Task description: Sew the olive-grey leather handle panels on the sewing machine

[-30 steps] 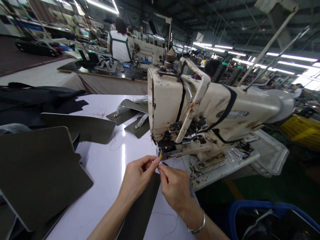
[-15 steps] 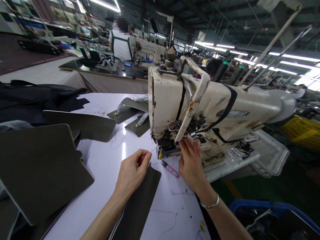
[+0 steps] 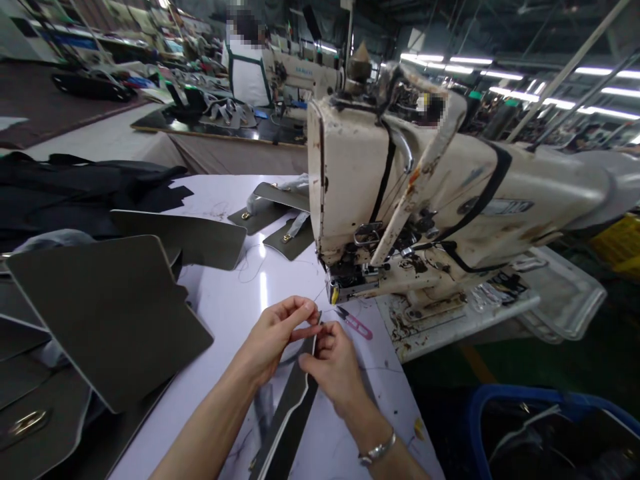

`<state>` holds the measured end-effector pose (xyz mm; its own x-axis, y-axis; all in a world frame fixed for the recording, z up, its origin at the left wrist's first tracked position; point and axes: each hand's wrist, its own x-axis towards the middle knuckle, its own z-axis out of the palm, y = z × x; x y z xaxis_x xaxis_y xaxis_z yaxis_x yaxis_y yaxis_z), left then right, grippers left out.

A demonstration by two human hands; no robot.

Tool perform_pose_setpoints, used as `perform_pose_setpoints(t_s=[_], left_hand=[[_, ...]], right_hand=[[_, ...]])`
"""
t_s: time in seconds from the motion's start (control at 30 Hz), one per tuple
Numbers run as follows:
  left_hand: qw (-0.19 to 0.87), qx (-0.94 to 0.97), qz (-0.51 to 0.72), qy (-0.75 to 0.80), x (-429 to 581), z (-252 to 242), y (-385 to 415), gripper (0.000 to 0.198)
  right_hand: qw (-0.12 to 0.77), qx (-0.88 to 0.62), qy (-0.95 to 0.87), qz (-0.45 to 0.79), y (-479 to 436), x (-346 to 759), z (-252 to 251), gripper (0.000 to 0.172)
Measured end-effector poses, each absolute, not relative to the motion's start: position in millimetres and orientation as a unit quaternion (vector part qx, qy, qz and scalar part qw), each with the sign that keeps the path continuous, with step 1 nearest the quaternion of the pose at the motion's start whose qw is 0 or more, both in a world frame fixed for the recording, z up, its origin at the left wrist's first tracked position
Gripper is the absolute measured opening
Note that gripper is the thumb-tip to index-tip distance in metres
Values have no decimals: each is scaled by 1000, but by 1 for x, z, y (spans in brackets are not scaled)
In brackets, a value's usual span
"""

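A long dark olive panel (image 3: 285,417) with pale edges stands partly on its side, its two layers spread along the length. At its far end, my left hand (image 3: 280,333) is closed, thumb and forefinger pinched together at the corner. My right hand (image 3: 337,370) grips the same end from the right, thumb on the near face and fingers curled behind. Their fingertips nearly meet. A fine thread runs from the sewing machine (image 3: 350,180) toward the left fingertips; its exact end cannot be made out. Pink thread snips (image 3: 359,326) lie just beyond the right hand.
More olive panels (image 3: 110,313) are stacked at left, some with gold fittings. Smaller pieces with metal clasps (image 3: 287,238) lie behind. Black fabric (image 3: 75,197) sits at back left. A blue bin (image 3: 475,427) stands low at right. Another person (image 3: 249,73) is at a machine beyond.
My right hand has come down from under the machine's arm to the panel. The panel has been raised from lying flat and turned on its side. The view has shifted slightly.
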<state>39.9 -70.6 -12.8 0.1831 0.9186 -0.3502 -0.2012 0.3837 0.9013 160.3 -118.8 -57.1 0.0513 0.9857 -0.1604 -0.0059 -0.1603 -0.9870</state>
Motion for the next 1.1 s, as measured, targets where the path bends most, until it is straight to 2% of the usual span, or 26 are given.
perform_pose_setpoints(t_s=[0.1, 0.2, 0.27, 0.3, 0.33, 0.43, 0.57, 0.73, 1.1], left_hand=[[577, 455, 419, 533, 28, -9, -75, 35], [396, 587, 380, 596, 5, 3, -78, 35], [295, 664, 330, 602, -12, 11, -78, 36], [280, 691, 304, 593, -21, 14, -78, 37], [294, 709, 278, 578, -28, 16, -78, 37], [422, 711, 235, 510, -43, 18, -81, 30], [516, 657, 274, 477, -46, 16, -89, 20], [528, 635, 319, 465, -40, 14, -96, 16], [477, 623, 358, 506, -34, 13, -109, 16]], right_hand=[[482, -470, -313, 670, -127, 166, -47, 49], [490, -404, -310, 708, -137, 174, -37, 62], [491, -371, -319, 721, -142, 179, -37, 62], [490, -358, -319, 728, -144, 181, -39, 60], [489, -346, -316, 736, -146, 183, -41, 59], [479, -316, -299, 763, -148, 188, -51, 59], [478, -313, -290, 767, -148, 193, -56, 58], [484, -315, -305, 757, -146, 196, -58, 50], [487, -294, -260, 780, -146, 194, -61, 46]])
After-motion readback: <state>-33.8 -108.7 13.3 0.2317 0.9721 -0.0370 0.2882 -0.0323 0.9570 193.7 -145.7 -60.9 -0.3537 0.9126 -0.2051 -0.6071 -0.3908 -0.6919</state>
